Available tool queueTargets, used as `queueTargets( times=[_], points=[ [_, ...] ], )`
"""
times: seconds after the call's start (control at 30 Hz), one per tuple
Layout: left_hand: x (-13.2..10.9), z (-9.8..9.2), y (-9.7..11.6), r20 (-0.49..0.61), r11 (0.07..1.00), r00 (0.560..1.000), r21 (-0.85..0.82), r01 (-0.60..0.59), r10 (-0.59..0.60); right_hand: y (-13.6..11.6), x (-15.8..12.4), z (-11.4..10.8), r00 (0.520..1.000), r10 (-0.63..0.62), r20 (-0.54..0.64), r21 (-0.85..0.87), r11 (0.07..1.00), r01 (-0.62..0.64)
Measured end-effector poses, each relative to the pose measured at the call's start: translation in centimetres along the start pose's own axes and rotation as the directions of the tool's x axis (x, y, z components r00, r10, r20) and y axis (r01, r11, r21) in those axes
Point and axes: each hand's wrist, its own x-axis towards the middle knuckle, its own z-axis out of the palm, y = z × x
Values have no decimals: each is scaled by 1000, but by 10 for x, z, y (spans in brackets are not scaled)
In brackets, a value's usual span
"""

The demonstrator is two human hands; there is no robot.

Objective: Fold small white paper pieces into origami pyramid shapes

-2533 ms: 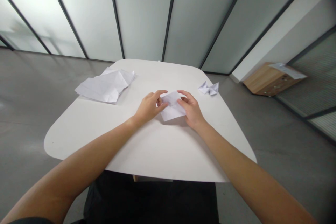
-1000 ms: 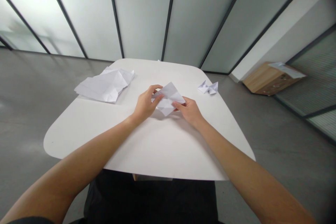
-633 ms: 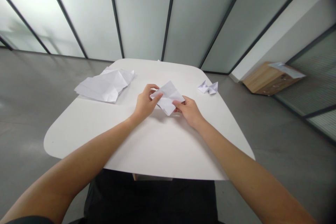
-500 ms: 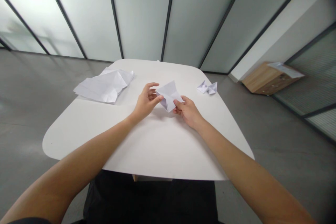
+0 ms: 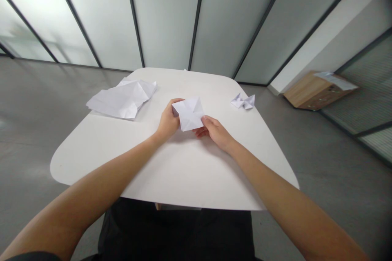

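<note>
A folded white paper (image 5: 189, 114), roughly square, is held above the middle of the white table (image 5: 183, 171). My left hand (image 5: 169, 120) grips its left side, with part of the fingers hidden behind the paper. On the right edge, my right hand (image 5: 214, 131) pinches it with the thumb on top and fingers curled underneath. A small folded white paper piece with pointed ends (image 5: 243, 101) lies near the table's right edge. Large creased white sheets (image 5: 122, 98) rest in a loose pile at the table's left.
A frosted glass wall (image 5: 165, 16) with dark frames stands behind the table. On the floor at the right is a wooden box-like cabinet (image 5: 308, 89) with a paper on it. The table's near edge is close to my body.
The folded paper has turned and moved slightly left, and now shows a flatter, squarer face. My left fingers, spread before, have closed behind it.
</note>
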Motion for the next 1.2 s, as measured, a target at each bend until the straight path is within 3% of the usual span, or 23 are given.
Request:
queueTargets(
  times=[0.13,0.23,0.33,0.43,0.67,0.77,0.9,0.97,1.07,1.2],
  points=[
    [-2,-4,3,-11,993,999,114,31,-30,1,-1,3,1000,-10,19,-64,998,12],
    [-3,-4,8,138,955,987,273,-117,82,1,1,3,999,39,7,15,999,-39],
    [-3,-1,11,328,883,924,349,-313,197,-2,2,1,997,79,22,120,989,-81],
    [-4,0,13,448,815,856,375,-442,258,-9,0,0,993,92,76,232,967,-107],
    [-6,-7,18,576,738,770,388,-552,273,-21,-8,-3,990,109,85,298,946,-130],
    [-5,-5,17,560,800,789,336,-496,254,-19,-8,-7,986,128,108,305,940,-156],
    [0,-2,13,326,934,933,262,-244,153,-18,-7,-14,976,130,175,317,931,-181],
    [4,-4,10,240,973,970,212,-87,34,-19,-7,-16,973,133,188,316,930,-188],
    [9,-9,5,272,990,957,121,73,-104,-21,-8,-18,970,154,187,313,927,-208],
    [13,-16,2,281,987,946,56,153,-162,-14,-3,-21,977,161,138,292,936,-196]
  ],
)
